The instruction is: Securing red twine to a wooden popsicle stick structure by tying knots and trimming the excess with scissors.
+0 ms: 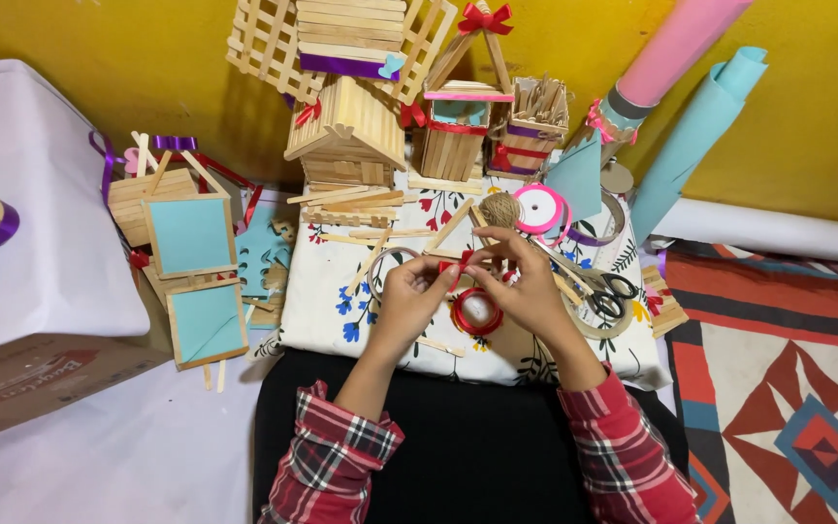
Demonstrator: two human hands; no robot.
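Head view: we see 2 hands, left hand (409, 291) and right hand (526, 277), both pinching a small red ribbon bow (462, 260), probably shaping it, above the red ribbon spool (477, 311).

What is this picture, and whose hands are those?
The picture comes from a camera worn on a person's head, looking down, so you see what that person sees. There is no machine here, just two bare hands in checked sleeves. The left hand and right hand meet over a small red ribbon and pinch it between the fingers. Just below them lies a red ribbon roll. All this sits on a flowered cloth, along with loose wooden sticks, a ball of twine, a pink ribbon roll and scissors. Behind, by the yellow wall, stands a little stick house, and blue paper rolls lean there too.
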